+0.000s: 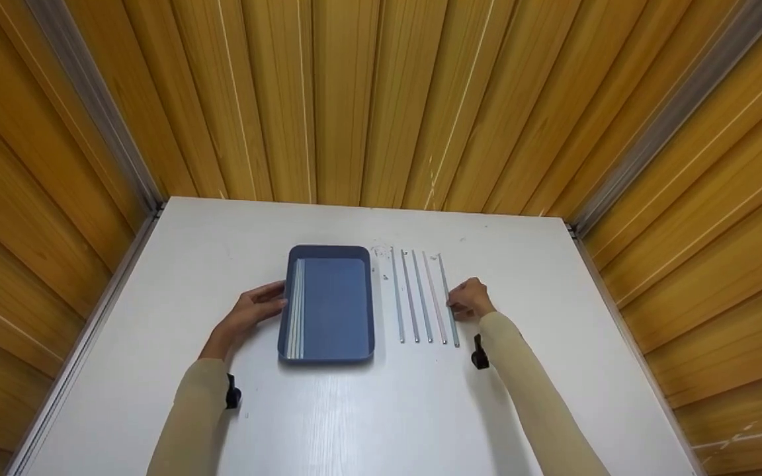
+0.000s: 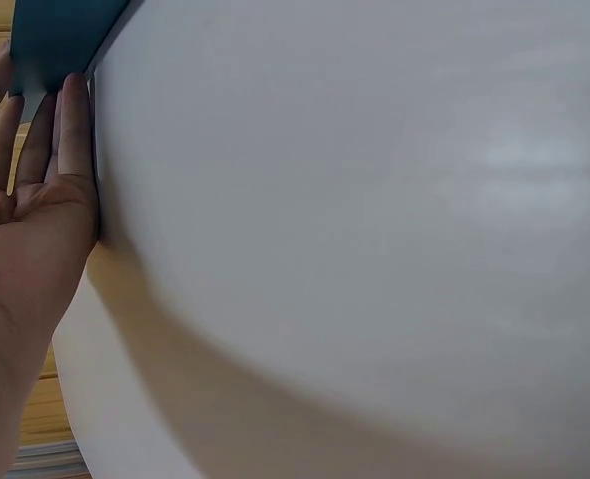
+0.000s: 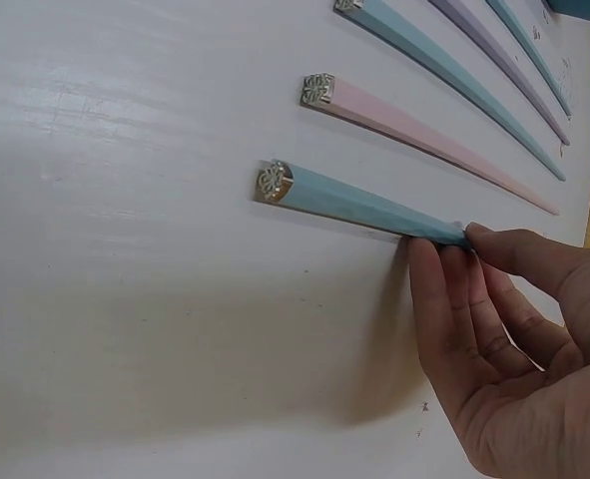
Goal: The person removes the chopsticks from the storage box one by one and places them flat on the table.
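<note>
A blue rectangular tray [image 1: 336,311] lies in the middle of the table, with several pale sticks [image 1: 296,311] along its left inner side. My left hand [image 1: 258,309] touches the tray's left outer wall with extended fingers; the left wrist view shows these fingers [image 2: 75,125] against the tray's side [image 2: 60,40]. To the tray's right, several chopsticks stand apart in a row, including a pink chopstick [image 3: 404,130]. My right hand [image 1: 470,299] pinches the rightmost chopstick, a light blue chopstick [image 3: 359,205] with a silver patterned end, between thumb and fingers. It lies on or very near the table.
The white table [image 1: 354,423] carries small dark specks near the chopsticks' far ends. Yellow wood-look panels [image 1: 348,99] wall it in at the back and both sides, with grey metal posts [image 1: 96,92] at the corners.
</note>
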Motion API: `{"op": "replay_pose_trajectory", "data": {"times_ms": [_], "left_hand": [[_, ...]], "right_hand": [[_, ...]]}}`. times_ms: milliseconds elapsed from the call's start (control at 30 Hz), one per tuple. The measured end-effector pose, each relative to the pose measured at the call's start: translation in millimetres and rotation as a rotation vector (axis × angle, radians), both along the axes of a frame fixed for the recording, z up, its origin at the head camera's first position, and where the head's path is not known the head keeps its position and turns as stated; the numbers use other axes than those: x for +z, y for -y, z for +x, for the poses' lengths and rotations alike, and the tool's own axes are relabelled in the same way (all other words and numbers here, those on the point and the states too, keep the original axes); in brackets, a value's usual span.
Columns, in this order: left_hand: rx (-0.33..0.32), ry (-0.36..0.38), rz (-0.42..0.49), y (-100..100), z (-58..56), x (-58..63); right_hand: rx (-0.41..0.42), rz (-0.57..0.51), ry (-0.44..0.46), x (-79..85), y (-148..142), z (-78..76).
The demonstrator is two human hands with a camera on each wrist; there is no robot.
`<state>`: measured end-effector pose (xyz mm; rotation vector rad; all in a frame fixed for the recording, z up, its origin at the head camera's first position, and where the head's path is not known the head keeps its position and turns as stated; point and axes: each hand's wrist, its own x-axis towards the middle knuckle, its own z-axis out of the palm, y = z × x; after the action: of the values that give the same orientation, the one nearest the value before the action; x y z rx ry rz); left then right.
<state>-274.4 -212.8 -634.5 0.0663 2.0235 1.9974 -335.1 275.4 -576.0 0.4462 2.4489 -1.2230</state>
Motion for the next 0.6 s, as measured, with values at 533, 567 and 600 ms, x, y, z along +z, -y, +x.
{"op": "replay_pose_trajectory", "data": {"times_ms": [533,567,600], "left_hand": [[-0.008,-0.006,0.021,-0.4,-2.3,-1.4],[-0.015,-0.014,0.025,0.0,-2.3,-1.4],[-0.021,-0.019,0.027,0.4,-2.3,-1.5]], "right_hand": [[0.009,-0.006,0.0,2.7,-3.8,-3.2],[0.012,-0.003,-0.005,4.5,-3.5,-4.0],[0.015,0.0,-0.013,6.6,-2.7,-5.0]]}}
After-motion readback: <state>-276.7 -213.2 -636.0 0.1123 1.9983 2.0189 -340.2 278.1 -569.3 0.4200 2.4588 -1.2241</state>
